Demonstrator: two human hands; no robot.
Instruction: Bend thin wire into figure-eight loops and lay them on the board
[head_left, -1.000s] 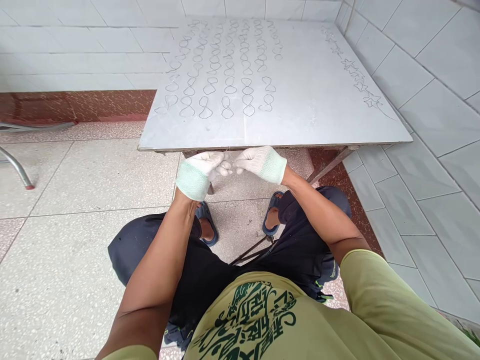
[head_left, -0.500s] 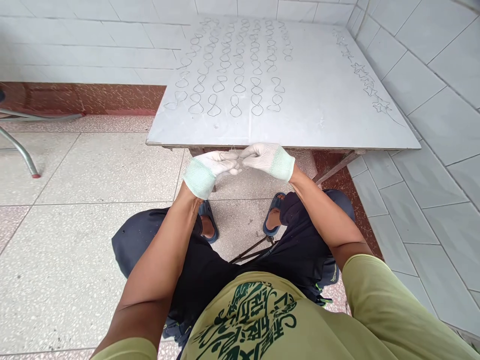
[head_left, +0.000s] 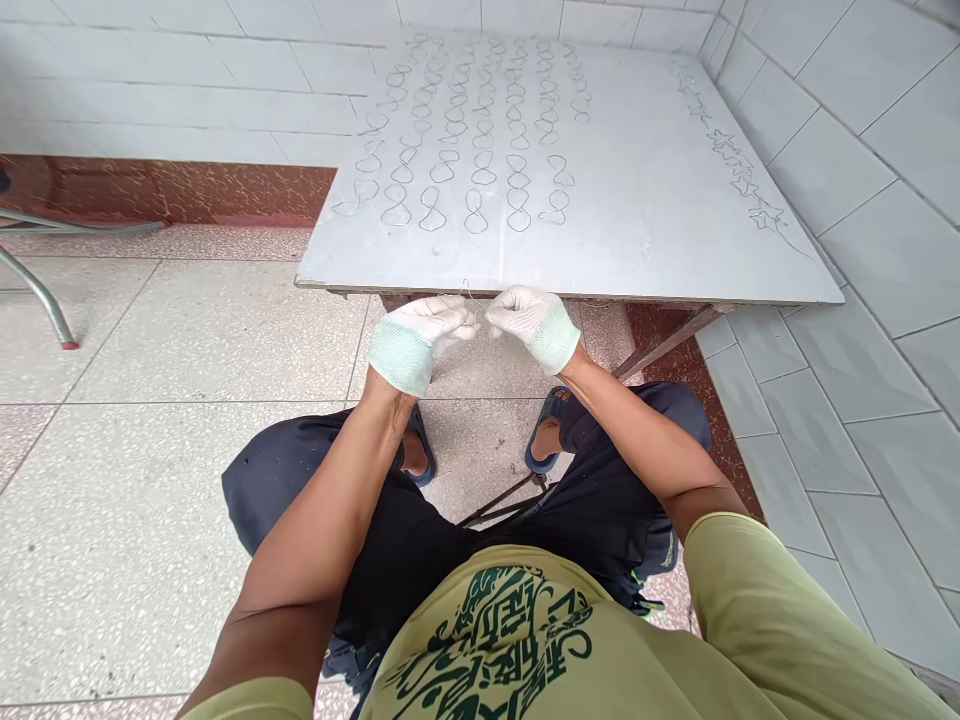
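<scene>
Hands at the edge of a table, seen from the wearer's head; clock positions are read from the gap between the hands, with 12 straight ahead. The left hand (head_left: 426, 330), in a white glove with a pale green cuff, has thumb and fingers drawn together, pinching a thin wire (head_left: 466, 287). The wire lies at the centre of the dial, its bent peak rising toward 12 o'clock and overlapping the near edge of the table (head_left: 622, 255) in this view; contact with that edge cannot be judged. The right hand (head_left: 531, 318), gloved alike, is just beside the left at 3 o'clock, thumb and fingertips pressed together; whether they grip any of the wire cannot be told.

On the table, figure-eights (head_left: 517, 190) of wire lie in rows from 10 to 1 o'clock. Wire stars (head_left: 765, 217) form a line at 2 o'clock, near the tiled wall (head_left: 862, 260). A metal chair leg (head_left: 45, 300) with a red foot stands on the speckled floor (head_left: 150, 500) at 9 o'clock, well apart from the hands. Blue sandals (head_left: 544, 450) show at 5 and 7 o'clock; the yellow-green shirt (head_left: 637, 650), dark lettering across its front, fills 6 o'clock.
</scene>
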